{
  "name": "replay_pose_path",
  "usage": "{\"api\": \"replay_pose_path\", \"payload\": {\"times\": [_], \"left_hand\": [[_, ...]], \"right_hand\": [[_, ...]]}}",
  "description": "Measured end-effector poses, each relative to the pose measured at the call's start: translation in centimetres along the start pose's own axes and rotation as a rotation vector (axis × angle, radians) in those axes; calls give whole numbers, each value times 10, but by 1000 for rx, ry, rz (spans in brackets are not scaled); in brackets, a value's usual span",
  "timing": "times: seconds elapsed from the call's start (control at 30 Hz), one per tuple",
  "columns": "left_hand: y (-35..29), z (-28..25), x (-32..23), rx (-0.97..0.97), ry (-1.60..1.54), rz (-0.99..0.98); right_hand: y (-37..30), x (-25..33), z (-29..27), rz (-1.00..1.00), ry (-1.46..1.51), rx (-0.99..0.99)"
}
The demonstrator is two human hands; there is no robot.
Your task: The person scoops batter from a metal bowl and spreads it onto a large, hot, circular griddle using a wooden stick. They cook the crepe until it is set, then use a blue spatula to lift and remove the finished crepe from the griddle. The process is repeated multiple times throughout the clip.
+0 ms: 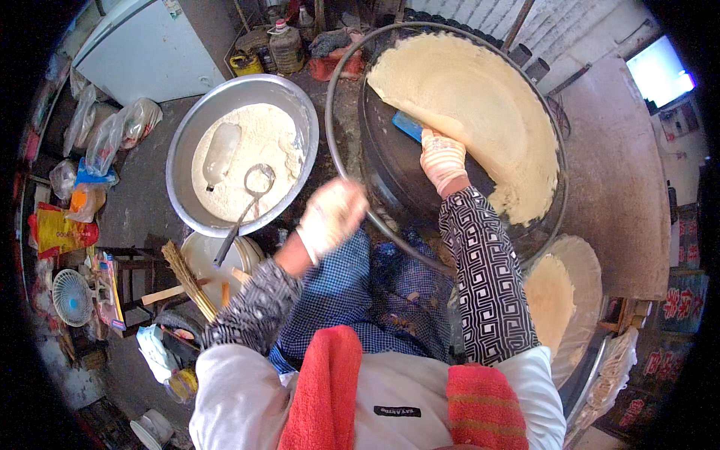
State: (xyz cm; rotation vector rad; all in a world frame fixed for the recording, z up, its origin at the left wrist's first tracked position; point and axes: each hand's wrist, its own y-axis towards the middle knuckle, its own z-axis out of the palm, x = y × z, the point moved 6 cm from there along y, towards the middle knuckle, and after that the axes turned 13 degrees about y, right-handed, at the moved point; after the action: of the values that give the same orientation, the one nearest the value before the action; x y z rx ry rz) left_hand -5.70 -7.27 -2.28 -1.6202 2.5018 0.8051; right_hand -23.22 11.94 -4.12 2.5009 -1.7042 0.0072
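Observation:
A large, thin pale pancake (487, 97) covers much of a dark round griddle (390, 169). My right hand (444, 159), in a whitish glove, grips a blue scraper (409, 126) at the pancake's near left edge, where bare griddle shows. The fingers press close to the batter sheet. My left hand (334, 217), also gloved, hangs between the griddle and a metal basin (180, 161); motion smears its fingers, and no object shows in it. Inside the basin lie pale batter (247, 135), a clear plastic scoop (223, 152) and a dark-handled ladle (259, 180) resting over the near rim.
A metal ring (332, 112) surrounds the griddle. Pale pancakes (551, 300) lie on a round tray at the right, below a brown board (615, 180). Under the basin stands a white bucket (206, 255) beside a straw brush (187, 277). Oil jugs (285, 46) stand behind.

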Motion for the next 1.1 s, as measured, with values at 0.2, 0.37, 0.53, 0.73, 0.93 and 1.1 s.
{"api": "replay_pose_path", "payload": {"times": [0.2, 0.37, 0.53, 0.73, 0.93, 1.1], "left_hand": [[80, -55, 126, -286, 166, -37], [111, -25, 145, -3, 678, 156], [60, 55, 78, 604, 610, 454], [-7, 77, -124, 737, 339, 75], [-128, 70, -218, 280, -482, 491], [-155, 120, -143, 507, -268, -274]], "right_hand": [[-1, 5, -13, -12, 105, 17], [6, -11, -5, 0, 143, -61], [4, -21, -1, -10, 99, -135], [10, -12, -4, 43, 148, -87], [6, -22, -18, 101, 64, -11], [3, -23, -17, 127, 64, -65]]}}
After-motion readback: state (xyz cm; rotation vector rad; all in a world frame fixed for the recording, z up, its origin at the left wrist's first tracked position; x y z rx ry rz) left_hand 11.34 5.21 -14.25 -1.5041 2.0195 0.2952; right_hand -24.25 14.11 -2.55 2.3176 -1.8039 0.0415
